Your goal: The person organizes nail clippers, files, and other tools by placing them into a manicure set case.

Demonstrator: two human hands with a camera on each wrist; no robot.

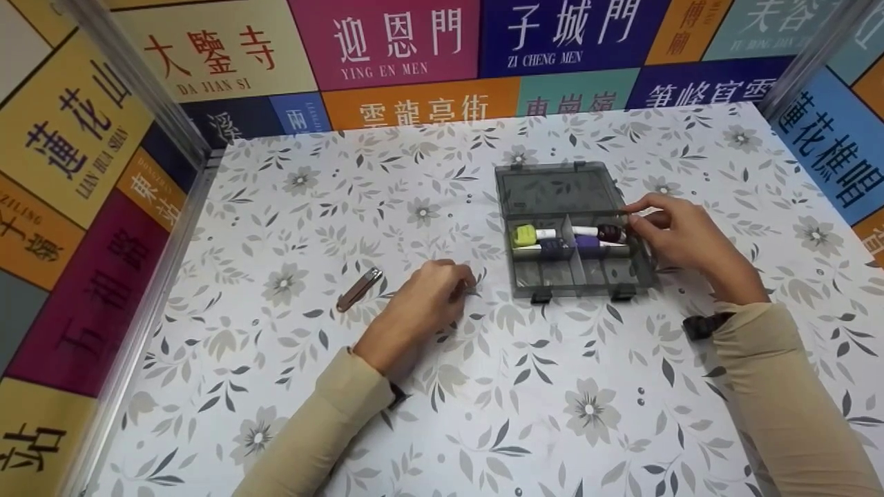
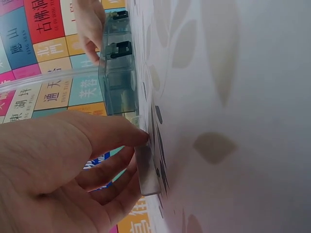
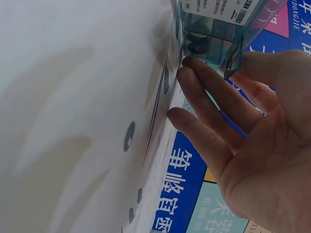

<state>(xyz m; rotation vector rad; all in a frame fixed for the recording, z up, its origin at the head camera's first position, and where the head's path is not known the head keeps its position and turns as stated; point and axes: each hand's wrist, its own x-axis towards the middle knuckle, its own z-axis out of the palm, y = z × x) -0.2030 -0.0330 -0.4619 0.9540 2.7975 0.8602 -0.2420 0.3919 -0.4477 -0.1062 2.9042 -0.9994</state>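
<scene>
The box (image 1: 573, 231) sits right of centre in the head view, lid open, with small tubes (image 1: 566, 238) lying across its middle row. The right hand (image 1: 680, 238) touches the box's right edge, fingers loosely extended and holding nothing. The left hand (image 1: 421, 304) rests on the table (image 1: 345, 414), fingers curled; whether it pinches anything is hidden. A clipper (image 1: 359, 288) lies just left of it, long axis slanting toward upper right.

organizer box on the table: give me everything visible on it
The organizer box is smoky translucent plastic, lying open on the floral table, its lid folded flat behind. Dividers split it into compartments; the back ones hold small tubes, one yellow-capped, one purple; the front ones look empty. Two dark latches sit on the near edge. The right hand touches its right side.
</scene>
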